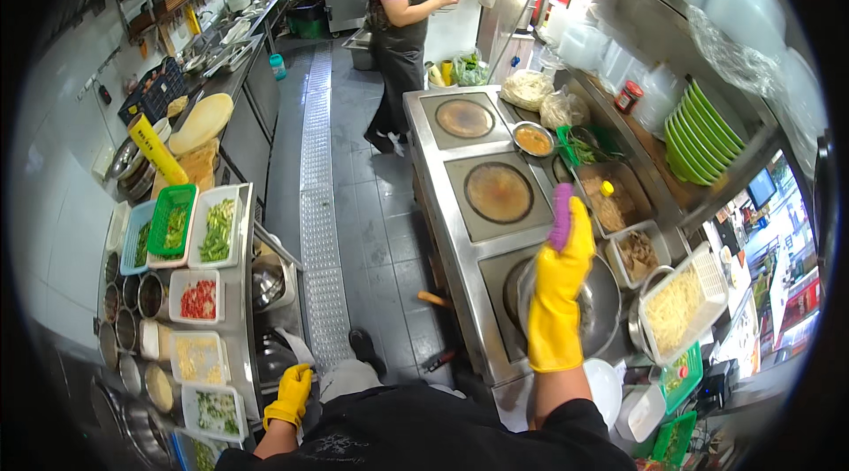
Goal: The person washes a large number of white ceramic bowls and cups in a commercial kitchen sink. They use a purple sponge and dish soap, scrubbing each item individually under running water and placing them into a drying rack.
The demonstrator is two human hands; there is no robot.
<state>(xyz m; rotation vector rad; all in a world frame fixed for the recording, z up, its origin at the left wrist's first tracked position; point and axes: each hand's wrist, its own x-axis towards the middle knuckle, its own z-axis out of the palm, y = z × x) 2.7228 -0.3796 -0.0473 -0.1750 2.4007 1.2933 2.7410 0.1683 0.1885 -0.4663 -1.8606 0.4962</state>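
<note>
My right hand, in a long yellow rubber glove, is raised over a dark wok on the nearest burner of the steel range. Its fingers are closed on a purple scrubbing pad, which sticks up past the fingertips. The glove covers much of the wok's left part. At the lower left, my left hand, gloved in yellow too, hangs low beside the prep counter. Its fingers are curled in; whether anything is inside them is hidden. A white flat piece lies near that hand.
Two round burners lie farther along the range. Tubs of meat and a white basket of pale shreds stand right of the wok. Cut vegetables fill trays on the left. A co-worker stands in the aisle, holding a phone.
</note>
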